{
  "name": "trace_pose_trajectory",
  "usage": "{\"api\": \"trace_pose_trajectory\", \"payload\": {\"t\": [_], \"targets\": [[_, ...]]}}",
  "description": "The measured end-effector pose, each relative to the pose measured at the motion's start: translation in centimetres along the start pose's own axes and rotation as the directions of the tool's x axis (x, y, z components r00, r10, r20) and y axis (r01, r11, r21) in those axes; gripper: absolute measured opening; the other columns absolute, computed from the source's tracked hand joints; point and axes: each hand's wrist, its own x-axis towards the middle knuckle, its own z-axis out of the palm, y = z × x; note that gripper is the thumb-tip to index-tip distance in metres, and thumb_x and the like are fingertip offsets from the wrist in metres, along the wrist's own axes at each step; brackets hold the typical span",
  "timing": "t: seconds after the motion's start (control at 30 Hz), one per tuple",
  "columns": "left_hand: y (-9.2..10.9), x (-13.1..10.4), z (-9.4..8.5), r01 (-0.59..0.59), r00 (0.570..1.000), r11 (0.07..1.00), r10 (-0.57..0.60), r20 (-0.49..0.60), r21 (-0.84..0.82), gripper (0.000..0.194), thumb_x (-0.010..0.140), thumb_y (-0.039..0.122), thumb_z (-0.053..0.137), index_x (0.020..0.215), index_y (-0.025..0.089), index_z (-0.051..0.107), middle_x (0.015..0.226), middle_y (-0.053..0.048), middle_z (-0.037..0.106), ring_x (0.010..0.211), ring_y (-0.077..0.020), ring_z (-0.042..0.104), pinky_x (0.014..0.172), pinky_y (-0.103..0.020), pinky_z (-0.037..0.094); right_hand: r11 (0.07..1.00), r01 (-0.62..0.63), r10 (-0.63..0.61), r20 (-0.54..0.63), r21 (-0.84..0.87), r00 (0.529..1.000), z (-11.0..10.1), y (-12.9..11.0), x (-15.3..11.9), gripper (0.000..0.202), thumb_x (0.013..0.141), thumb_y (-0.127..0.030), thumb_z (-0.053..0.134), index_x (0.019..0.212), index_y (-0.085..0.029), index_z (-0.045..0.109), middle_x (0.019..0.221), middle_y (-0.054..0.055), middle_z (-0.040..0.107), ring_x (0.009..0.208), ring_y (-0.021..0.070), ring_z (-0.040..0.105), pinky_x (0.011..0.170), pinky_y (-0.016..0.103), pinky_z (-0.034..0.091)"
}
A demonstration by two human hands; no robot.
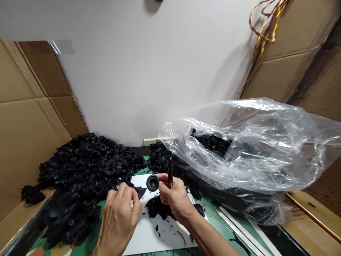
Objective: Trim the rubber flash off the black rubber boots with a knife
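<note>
Over a white board [160,238], my right hand [174,195] pinches a round black rubber part [152,183] whose ringed opening faces me. A dark stick-like tool [170,170] stands upright in the same hand. My left hand [121,213] is closed at the board's left side, its fingertips on a torn-edged black piece [140,192]. Black scraps [160,207] lie on the board below my right hand.
A large heap of black rubber parts [90,160] fills the left side. At the right, a clear plastic bag [253,167] holds more of them. Cardboard [26,89] stands at both sides. Pale strips [239,231] and a gold phone-like object [314,209] lie at the lower right.
</note>
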Motion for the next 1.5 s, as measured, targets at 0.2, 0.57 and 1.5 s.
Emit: {"api": "trace_pose_trajectory", "payload": {"t": [0.2,0.57,1.5], "targets": [[-0.1,0.8,-1.0,0.295,0.917,0.784,-0.072,0.393,-0.545,0.029,0.083,0.027,0.050,0.054,0.021,0.046,0.054,0.003,0.050,0.049,-0.0112,0.049,0.043,-0.021,0.039,0.974,-0.194,0.182,0.110,0.117,0.977,-0.3,-0.2,0.1,0.044,0.057,-0.041,0.082,0.080,-0.014,0.056,0.046,-0.012,0.036,0.036,-0.0008,0.013,0.037,0.019,0.007],[2.2,3.0,0.4,0.368,0.911,0.850,-0.248,0.330,-0.377,0.022,0.082,0.021,0.046,0.065,0.021,0.059,0.069,-0.001,0.058,0.059,-0.0147,0.055,0.051,-0.025,0.039,0.976,-0.194,0.190,0.055,0.095,0.980,-0.1,0.0,-0.1,0.047,0.054,-0.041,0.084,0.084,-0.014,0.058,0.044,-0.014,0.032,0.035,-0.0005,0.016,0.037,0.019,0.008],[2.2,1.7,2.8,0.228,0.967,0.968,-0.213,0.137,-0.101,0.019,0.081,0.016,0.037,0.067,0.022,0.048,0.066,-0.002,0.052,0.056,-0.0187,0.050,0.056,-0.032,0.036,0.808,0.218,-0.322,-0.100,-0.547,0.941,0.5,-0.1,-0.4,0.017,0.071,-0.024,0.057,0.078,-0.017,0.071,0.073,0.005,0.070,0.070,0.0204,0.061,0.066,0.030,0.047]]}}
